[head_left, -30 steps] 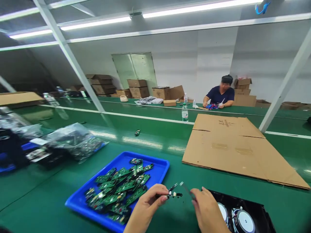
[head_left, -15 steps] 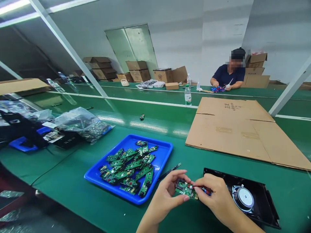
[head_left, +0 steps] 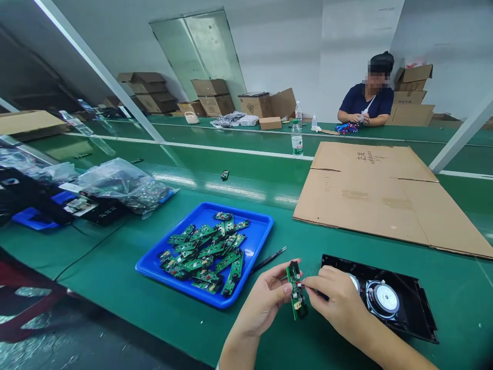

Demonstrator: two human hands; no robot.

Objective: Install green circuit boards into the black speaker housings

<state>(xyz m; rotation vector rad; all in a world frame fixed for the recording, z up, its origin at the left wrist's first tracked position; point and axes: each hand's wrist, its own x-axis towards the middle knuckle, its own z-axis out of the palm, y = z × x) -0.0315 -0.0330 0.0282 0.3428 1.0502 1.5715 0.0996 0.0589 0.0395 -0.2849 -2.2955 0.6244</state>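
My left hand [head_left: 264, 298] grips a green circuit board [head_left: 294, 295] between thumb and fingers, tilted so it stands nearly edge-on. My right hand [head_left: 341, 298] pinches a small wire plug [head_left: 300, 284] at the side of the board, touching the components there. Whether the plug is seated in its socket cannot be made out. Beneath and to the right of my right hand lies a black speaker housing [head_left: 418, 316] with a round silver speaker [head_left: 386, 299]. A second speaker [head_left: 355, 281] is partly covered by my hand.
A blue tray [head_left: 260, 239] of green boards is at left, with tweezers [head_left: 271, 258] beside it. Flattened cardboard [head_left: 370, 200] lies at back right. A water bottle [head_left: 297, 140] stands behind. Across the bench, a person [head_left: 364, 105] handles coloured wires. Bagged parts [head_left: 123, 185] lie far left.
The board has been turned from lying face-up to nearly edge-on in my left hand. My right hand stays at its side with the plug. The view has dipped slightly.
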